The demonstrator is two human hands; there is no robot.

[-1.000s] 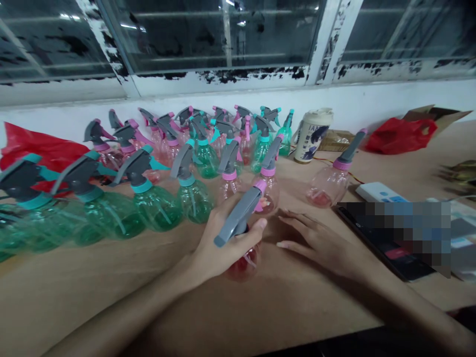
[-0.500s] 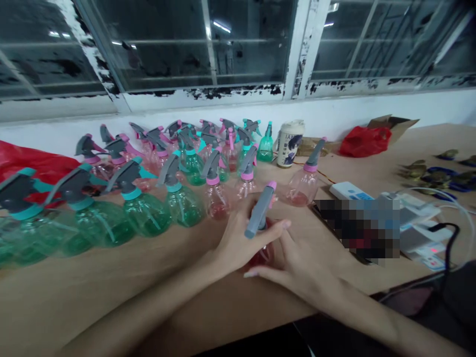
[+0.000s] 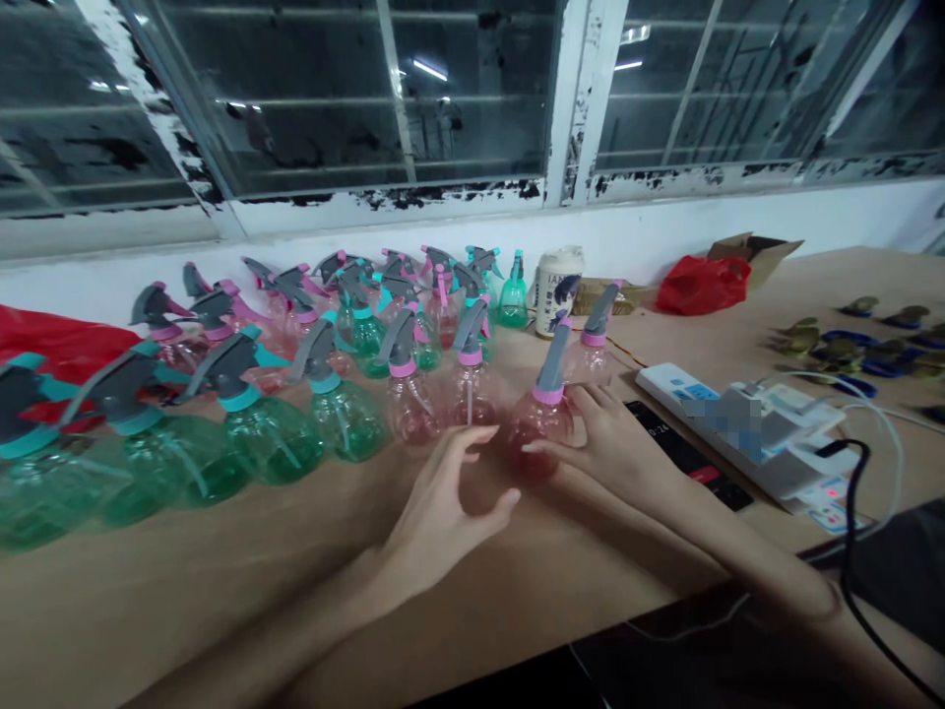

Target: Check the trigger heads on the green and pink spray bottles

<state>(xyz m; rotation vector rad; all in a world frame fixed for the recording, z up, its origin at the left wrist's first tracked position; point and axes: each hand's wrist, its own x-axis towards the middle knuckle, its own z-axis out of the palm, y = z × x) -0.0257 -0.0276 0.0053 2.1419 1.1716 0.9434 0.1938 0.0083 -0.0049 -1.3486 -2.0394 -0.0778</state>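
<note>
My right hand [image 3: 620,438] grips a pink spray bottle [image 3: 537,433] by its round body, thumb in front and fingers behind. The bottle stands upright with a grey and pink spray head. Just left of it, my left hand [image 3: 450,502] is open, fingers curved and holding nothing. Behind the held bottle is another pink spray bottle [image 3: 591,359], partly covered. To the left stand two more pink bottles, one spray bottle [image 3: 472,389] close to my left fingertips. A row of green spray bottles [image 3: 273,433] runs further left.
More spray bottles crowd the back by the wall. A printed cup [image 3: 553,295] stands beside them. On the right lie a phone [image 3: 709,478], a white power strip [image 3: 671,384] with cables, and several brass-coloured parts [image 3: 801,335]. Red plastic bags [image 3: 701,286] sit at the back right and far left.
My left hand has let go of the pink spray bottle and drawn back to the left, opening. The bottle has moved forward in my right hand, near the other pink ones. The view has shifted slightly.
</note>
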